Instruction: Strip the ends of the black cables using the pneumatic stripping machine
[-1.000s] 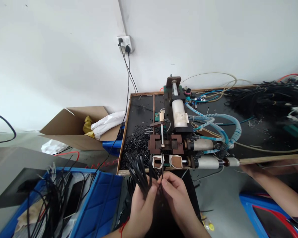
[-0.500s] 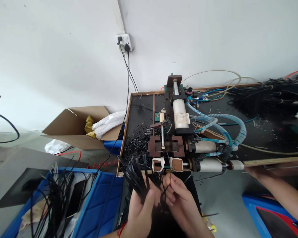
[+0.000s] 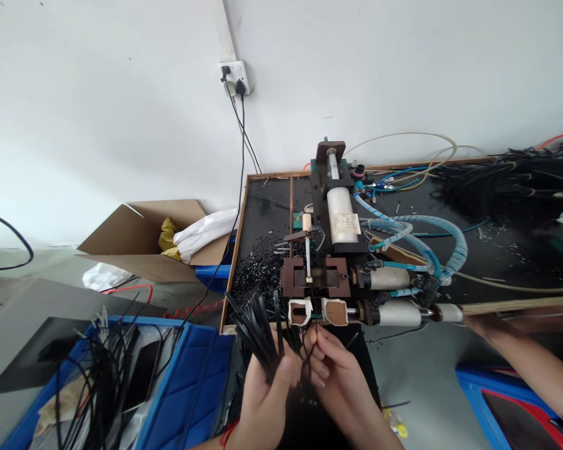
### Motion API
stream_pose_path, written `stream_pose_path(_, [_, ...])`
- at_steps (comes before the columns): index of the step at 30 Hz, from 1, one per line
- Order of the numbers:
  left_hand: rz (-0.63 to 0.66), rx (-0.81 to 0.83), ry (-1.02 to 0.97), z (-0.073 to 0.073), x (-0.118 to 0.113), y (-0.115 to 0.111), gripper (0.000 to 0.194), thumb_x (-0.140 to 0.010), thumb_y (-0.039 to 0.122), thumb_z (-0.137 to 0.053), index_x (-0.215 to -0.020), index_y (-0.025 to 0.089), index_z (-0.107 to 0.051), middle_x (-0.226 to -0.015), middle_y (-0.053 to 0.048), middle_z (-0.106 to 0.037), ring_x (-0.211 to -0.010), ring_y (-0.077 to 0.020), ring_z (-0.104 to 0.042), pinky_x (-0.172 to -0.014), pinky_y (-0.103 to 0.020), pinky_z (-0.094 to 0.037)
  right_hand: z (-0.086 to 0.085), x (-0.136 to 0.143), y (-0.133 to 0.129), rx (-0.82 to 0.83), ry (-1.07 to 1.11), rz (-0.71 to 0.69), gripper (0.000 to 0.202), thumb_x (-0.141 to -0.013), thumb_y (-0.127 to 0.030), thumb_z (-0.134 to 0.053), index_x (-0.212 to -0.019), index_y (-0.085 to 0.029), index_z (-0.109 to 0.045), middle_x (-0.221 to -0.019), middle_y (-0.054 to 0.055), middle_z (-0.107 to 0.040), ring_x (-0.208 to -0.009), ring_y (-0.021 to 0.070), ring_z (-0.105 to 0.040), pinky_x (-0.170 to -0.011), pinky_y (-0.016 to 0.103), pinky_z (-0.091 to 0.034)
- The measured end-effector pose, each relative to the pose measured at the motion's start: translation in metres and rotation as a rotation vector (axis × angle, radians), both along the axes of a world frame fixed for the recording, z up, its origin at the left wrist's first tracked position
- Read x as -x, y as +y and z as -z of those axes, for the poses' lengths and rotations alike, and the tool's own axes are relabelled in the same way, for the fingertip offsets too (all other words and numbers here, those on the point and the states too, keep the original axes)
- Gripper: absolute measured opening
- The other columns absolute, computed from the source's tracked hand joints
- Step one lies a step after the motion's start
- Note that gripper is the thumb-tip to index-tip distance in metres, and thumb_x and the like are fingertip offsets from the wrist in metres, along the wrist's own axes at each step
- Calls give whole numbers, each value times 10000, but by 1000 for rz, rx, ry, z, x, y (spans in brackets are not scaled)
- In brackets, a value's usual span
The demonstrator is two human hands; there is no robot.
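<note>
A bundle of black cables (image 3: 258,331) stands in the closed grip of my left hand (image 3: 268,390), its ends fanned upward. My right hand (image 3: 331,369) is beside it, thumb and fingers pinched on a single thin black cable just below the machine's front jaws. Those two jaws, a white-edged left pad (image 3: 299,312) and a brown right pad (image 3: 334,312), stand apart with a gap between them. Behind them is the brown clamp block (image 3: 293,277) of the pneumatic machine (image 3: 342,215). The lower ends of the cables are lost in dark shadow.
Small black offcuts (image 3: 258,269) cover the bench's left part. A blue crate (image 3: 187,375) with cables and a phone is at lower left, a cardboard box (image 3: 136,244) behind it. Black cables (image 3: 507,181) lie piled at right, where another person's arm (image 3: 520,350) reaches under the bench.
My right hand has shifted very slightly left and the cable it pinches now stands up nearer the gap between the jaws. My left hand keeps the bundle in nearly the same place.
</note>
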State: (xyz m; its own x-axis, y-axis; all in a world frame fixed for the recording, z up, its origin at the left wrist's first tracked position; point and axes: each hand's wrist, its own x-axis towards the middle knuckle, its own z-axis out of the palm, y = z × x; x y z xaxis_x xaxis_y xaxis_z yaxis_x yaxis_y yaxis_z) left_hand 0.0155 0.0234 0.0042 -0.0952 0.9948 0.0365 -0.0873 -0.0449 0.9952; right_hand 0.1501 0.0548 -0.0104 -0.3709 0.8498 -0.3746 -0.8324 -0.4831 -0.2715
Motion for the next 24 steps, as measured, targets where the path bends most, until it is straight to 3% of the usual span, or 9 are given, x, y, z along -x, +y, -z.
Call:
stream_pose_path(16, [-20, 77, -56, 0, 3, 1, 448, -1028, 589, -718, -823, 196, -654, -630, 15, -601, -575, -132, -566, -593, -240, -536, 5, 5, -1, -2, -111, -29, 428, -712, -421, -1059, -745, -169, -715, -590, -108, -405, -466, 35, -163, -402, 157, -212])
stream_pose_path(21, [17, 182, -87, 1, 10, -3, 517, -912, 657, -821, -818, 154, -746, -597, -37, -699, -461, -141, -620, -502, -236, -527, 13, 2, -5, -105, -381, -13, 495, -762, -592, -972, -781, -186, -689, -546, -124, -330, -474, 66, -170, -436, 209, -172])
stream_pose_path(24, [27, 271, -93, -1, 12, -5, 582, -857, 715, -836, -771, 150, -728, -646, -83, -743, -455, -154, -627, -476, -245, -514, 15, -7, -4, -269, -721, -73, 480, -846, -626, -856, -759, -190, -675, -565, -87, -391, -515, 101, -297, -504, 241, -248])
